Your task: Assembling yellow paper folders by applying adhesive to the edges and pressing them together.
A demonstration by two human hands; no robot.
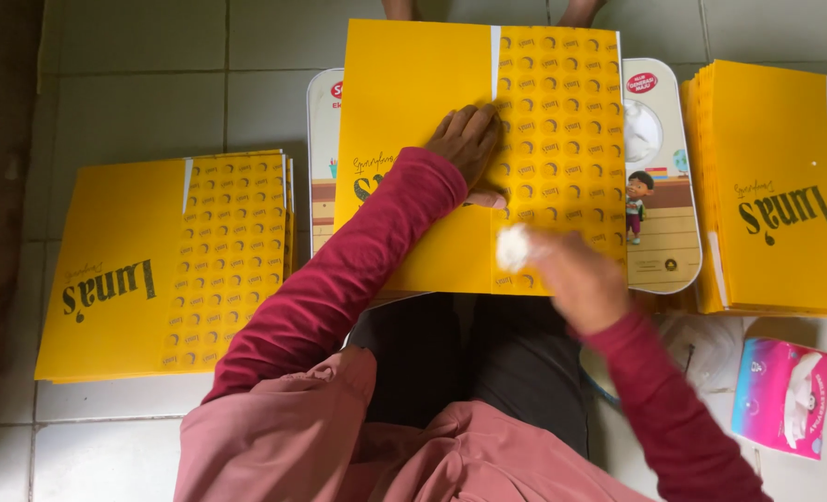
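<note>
Head view: left hand point(469, 139) lies flat, fingers spread, pressing the yellow folded sheet point(413, 139) at twelve o'clock. Right hand point(581, 284), blurred, pinches a white wad point(513, 247) at the sheet's lower edge. Yellow stacks at nine point(163, 265) and three point(776, 186); tissue box point(782, 395) at four.

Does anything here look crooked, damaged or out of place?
Nothing looks damaged or spilled. The left hand presses flat on the yellow sheet, which lies square; the right hand holds a white wad. The left stack sits slightly fanned, and the right stack is tidy.
</note>
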